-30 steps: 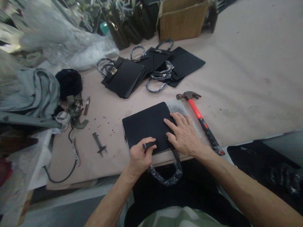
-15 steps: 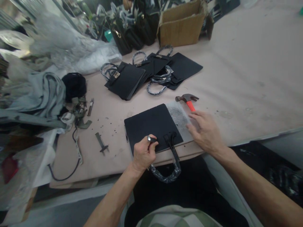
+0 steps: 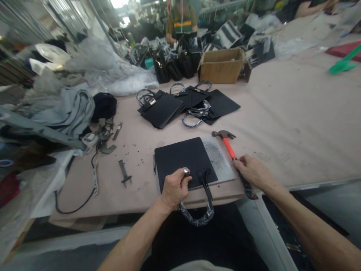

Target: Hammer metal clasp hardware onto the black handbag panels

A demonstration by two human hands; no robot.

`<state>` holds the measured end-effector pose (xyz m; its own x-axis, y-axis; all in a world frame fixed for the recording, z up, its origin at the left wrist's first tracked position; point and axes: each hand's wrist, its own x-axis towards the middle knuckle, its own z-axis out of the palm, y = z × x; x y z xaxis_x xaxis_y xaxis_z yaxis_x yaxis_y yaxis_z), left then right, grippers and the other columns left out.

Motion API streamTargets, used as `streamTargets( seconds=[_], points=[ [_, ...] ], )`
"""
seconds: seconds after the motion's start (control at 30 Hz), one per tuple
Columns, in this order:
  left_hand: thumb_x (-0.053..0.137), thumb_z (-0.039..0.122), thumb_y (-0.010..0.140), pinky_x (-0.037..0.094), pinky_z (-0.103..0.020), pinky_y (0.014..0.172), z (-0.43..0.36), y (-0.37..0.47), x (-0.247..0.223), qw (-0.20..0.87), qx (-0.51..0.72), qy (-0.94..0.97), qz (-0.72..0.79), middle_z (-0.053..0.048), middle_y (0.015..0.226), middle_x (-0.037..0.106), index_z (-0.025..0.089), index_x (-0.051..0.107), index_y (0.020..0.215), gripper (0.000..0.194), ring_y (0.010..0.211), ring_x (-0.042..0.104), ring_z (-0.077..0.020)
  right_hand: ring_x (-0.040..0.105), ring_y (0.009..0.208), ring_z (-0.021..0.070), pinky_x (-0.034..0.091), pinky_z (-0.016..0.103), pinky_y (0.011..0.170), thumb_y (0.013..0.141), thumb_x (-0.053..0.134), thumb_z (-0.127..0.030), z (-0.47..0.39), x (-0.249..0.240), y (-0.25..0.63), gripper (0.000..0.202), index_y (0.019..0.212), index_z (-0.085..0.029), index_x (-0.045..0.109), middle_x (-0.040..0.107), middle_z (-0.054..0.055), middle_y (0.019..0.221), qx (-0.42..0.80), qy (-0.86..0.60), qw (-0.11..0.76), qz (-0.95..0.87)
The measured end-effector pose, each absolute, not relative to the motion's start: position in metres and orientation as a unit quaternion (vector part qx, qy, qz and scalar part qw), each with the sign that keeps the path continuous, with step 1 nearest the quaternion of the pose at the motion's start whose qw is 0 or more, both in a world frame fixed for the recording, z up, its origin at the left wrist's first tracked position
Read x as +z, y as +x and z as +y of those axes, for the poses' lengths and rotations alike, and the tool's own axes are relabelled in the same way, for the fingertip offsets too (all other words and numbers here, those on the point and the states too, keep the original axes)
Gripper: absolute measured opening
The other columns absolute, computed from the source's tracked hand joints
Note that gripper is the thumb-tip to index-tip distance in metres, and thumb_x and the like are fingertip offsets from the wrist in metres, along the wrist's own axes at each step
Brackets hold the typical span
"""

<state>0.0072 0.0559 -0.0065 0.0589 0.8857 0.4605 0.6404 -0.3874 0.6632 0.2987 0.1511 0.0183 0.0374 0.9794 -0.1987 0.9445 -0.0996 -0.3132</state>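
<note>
My left hand (image 3: 175, 188) is closed around a metal punch (image 3: 185, 171), whose shiny round end shows above the fingers. It rests on a flat black bag panel (image 3: 180, 154) near the table's front edge. A plastic-wrapped handle (image 3: 197, 219) attached to the panel hangs over that edge. Under the panel lies a pale board (image 3: 225, 165) with dark marks. To the right, my right hand (image 3: 252, 171) has its fingers closed at the grip of a claw hammer (image 3: 229, 146). The hammer lies beside the board, its head away from me.
Several black panels with wrapped handles (image 3: 163, 109) lie farther back. Behind them are a cardboard box (image 3: 221, 67) and black bags (image 3: 160, 67). A pronged tool (image 3: 124, 173) and cloth scraps (image 3: 104, 135) lie left. A person (image 3: 182, 22) is across the table.
The view has tilted up, showing more of the far side. My right hand has shifted right and back along the hammer, uncovering more of its grip. My left hand stays on the punch.
</note>
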Motion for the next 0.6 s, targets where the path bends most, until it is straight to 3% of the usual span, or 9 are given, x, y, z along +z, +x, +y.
streamTargets(
  seconds=[0.1,0.2,0.3,0.43,0.53,0.6],
  points=[
    [0.056,0.015,0.091,0.059,-0.027,0.073,0.056,0.008,-0.006,0.152,0.434,0.709,0.535,-0.005,0.086,0.073,0.020,0.064,0.098,0.012,0.078,0.073,-0.0181,0.064,0.082,0.0311,0.042,0.039,0.070,0.090,0.053,-0.040,0.144,0.019,0.285,0.025,0.090,-0.016,0.061,0.067,0.017,0.085,0.218,-0.721,0.071,-0.654],
    [0.056,0.014,0.090,0.059,-0.027,0.073,0.057,0.008,-0.006,0.153,0.444,0.708,0.528,-0.004,0.084,0.072,0.020,0.063,0.097,0.012,0.078,0.073,-0.0185,0.062,0.078,0.0296,0.043,0.039,0.070,0.085,0.055,-0.034,0.141,0.020,0.282,0.015,0.080,-0.020,0.055,0.061,0.011,0.074,0.261,-0.723,0.107,-0.631],
    [0.058,0.013,0.090,0.059,-0.028,0.073,0.058,0.008,-0.008,0.150,0.448,0.709,0.524,-0.005,0.084,0.072,0.020,0.063,0.096,0.011,0.078,0.073,-0.0193,0.056,0.063,0.0230,0.044,0.035,0.061,0.078,0.056,-0.030,0.148,0.030,0.283,0.012,0.072,-0.023,0.050,0.051,0.004,0.062,0.343,-0.701,0.137,-0.611],
    [0.058,0.013,0.089,0.060,-0.029,0.073,0.059,0.008,-0.010,0.149,0.443,0.707,0.531,-0.005,0.086,0.073,0.020,0.064,0.097,0.012,0.080,0.073,-0.0201,0.042,0.047,0.0129,0.040,0.027,0.046,0.070,0.056,-0.032,0.153,0.059,0.283,0.013,0.071,-0.023,0.046,0.046,-0.002,0.061,0.484,-0.638,0.177,-0.573],
    [0.058,0.013,0.089,0.060,-0.029,0.075,0.059,0.008,-0.012,0.153,0.443,0.707,0.529,-0.005,0.089,0.073,0.020,0.064,0.099,0.013,0.081,0.073,-0.0202,0.036,0.043,0.0100,0.034,0.024,0.041,0.078,0.058,-0.045,0.138,0.090,0.282,0.025,0.077,-0.024,0.045,0.044,-0.005,0.062,0.513,-0.614,0.235,-0.552],
    [0.058,0.014,0.090,0.060,-0.029,0.076,0.059,0.008,-0.012,0.155,0.445,0.707,0.527,-0.005,0.089,0.073,0.020,0.064,0.098,0.012,0.082,0.073,-0.0203,0.040,0.044,0.0112,0.035,0.025,0.041,0.087,0.055,-0.056,0.119,0.113,0.280,0.033,0.082,-0.024,0.048,0.047,-0.005,0.063,0.465,-0.596,0.281,-0.591]
  ],
)
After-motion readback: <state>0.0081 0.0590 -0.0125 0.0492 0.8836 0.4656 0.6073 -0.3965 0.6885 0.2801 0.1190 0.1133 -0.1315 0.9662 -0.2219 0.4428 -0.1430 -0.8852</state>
